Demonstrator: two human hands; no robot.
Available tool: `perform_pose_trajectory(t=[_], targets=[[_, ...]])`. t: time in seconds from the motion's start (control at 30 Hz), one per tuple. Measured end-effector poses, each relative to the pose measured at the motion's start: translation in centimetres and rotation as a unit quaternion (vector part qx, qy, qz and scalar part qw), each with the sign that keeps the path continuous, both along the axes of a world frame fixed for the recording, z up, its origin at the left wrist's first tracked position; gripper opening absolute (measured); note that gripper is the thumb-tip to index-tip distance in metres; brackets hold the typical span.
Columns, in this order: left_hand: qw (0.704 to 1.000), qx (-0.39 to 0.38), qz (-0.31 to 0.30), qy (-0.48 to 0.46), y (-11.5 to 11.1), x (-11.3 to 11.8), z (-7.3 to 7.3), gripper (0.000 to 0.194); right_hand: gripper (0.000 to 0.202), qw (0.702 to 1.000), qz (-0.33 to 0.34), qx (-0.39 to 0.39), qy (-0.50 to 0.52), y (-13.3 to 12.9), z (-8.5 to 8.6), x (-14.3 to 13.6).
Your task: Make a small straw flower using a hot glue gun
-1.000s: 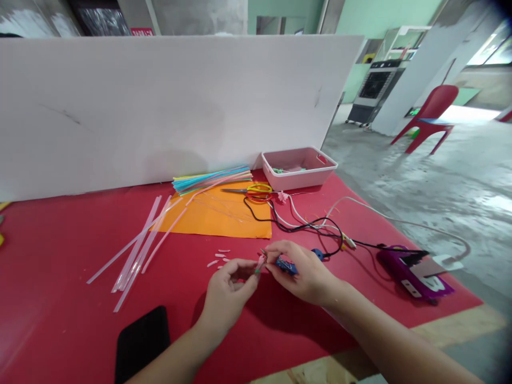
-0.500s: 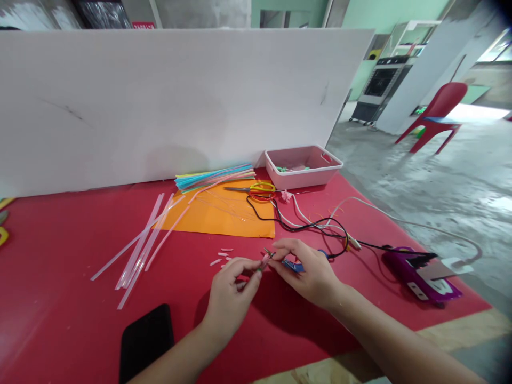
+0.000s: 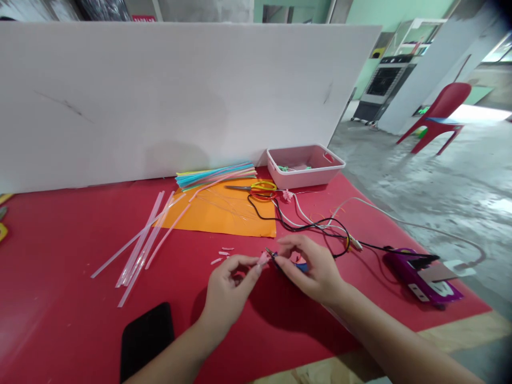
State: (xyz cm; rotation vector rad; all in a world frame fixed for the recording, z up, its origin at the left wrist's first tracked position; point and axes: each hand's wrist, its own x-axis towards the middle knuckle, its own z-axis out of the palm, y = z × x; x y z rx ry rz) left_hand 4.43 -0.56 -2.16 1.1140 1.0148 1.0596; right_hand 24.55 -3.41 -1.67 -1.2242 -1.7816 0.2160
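Note:
Between thumb and fingers, my left hand (image 3: 230, 288) pinches a small pink piece (image 3: 263, 258). My right hand (image 3: 314, 269) is closed beside it, its fingertips on a thin dark item with a metallic tip (image 3: 269, 251) that meets the pink piece. What exactly this item is, I cannot make out. A blue object (image 3: 303, 266) shows partly behind my right fingers. Several short pink pieces (image 3: 224, 253) lie just beyond my left hand. Long pale pink strips (image 3: 140, 245) rest on the red table (image 3: 72, 320) to the left.
A black phone (image 3: 146, 341) lies near my left forearm. Behind are an orange sheet (image 3: 224, 210), colored sticks (image 3: 216, 176), scissors (image 3: 262, 188) and a pink basket (image 3: 306, 178). Cables (image 3: 296, 226) and a purple device (image 3: 422, 277) are on the right. A white board (image 3: 180, 101) stands at the back.
My right fingers have shifted and now hold the dark item at the pink piece. The green bit seen at my left fingertips no longer shows. The view has tilted slightly.

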Motion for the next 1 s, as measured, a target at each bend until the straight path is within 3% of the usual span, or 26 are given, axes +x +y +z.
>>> perform_pose_trajectory(t=[0.17, 0.27, 0.4, 0.5, 0.57, 0.77, 0.87, 1.0], targets=[[0.975, -0.114, 0.081, -0.173, 3.3, -1.5, 0.8, 0.021, 0.008, 0.998, -0.039, -0.042, -0.001, 1.8, 0.1, 1.6], [0.945, -0.152, 0.121, -0.262, 4.6, -2.0, 1.4, 0.012, 0.012, 0.994, 0.021, -0.079, -0.065, 3.2, 0.6, 0.9], [0.915, -0.196, 0.13, -0.328, 4.7, -1.7, 1.8, 0.022, 0.014, 0.966, 0.113, -0.145, -0.184, 5.3, 1.1, -2.3], [0.903, -0.211, 0.122, -0.355, 4.4, -1.5, 1.8, 0.024, 0.009, 0.932, 0.136, -0.201, -0.268, 6.9, 1.0, -5.0], [0.898, -0.217, 0.115, -0.365, 4.2, -1.4, 2.0, 0.026, 0.021, 0.914, 0.142, -0.222, -0.307, 7.7, 1.0, -6.4], [0.891, -0.229, 0.093, -0.382, 4.1, -1.6, 2.6, 0.023, 0.032, 0.888, 0.158, -0.232, -0.365, 8.7, 0.7, -8.2], [0.893, -0.234, 0.074, -0.378, 4.1, -1.6, 2.7, 0.018, 0.032, 0.89, 0.163, -0.217, -0.366, 8.7, 0.4, -8.0], [0.907, -0.227, 0.059, -0.351, 3.8, -1.7, 2.6, 0.012, 0.013, 0.928, 0.119, -0.161, -0.314, 8.1, 1.1, -6.3]])
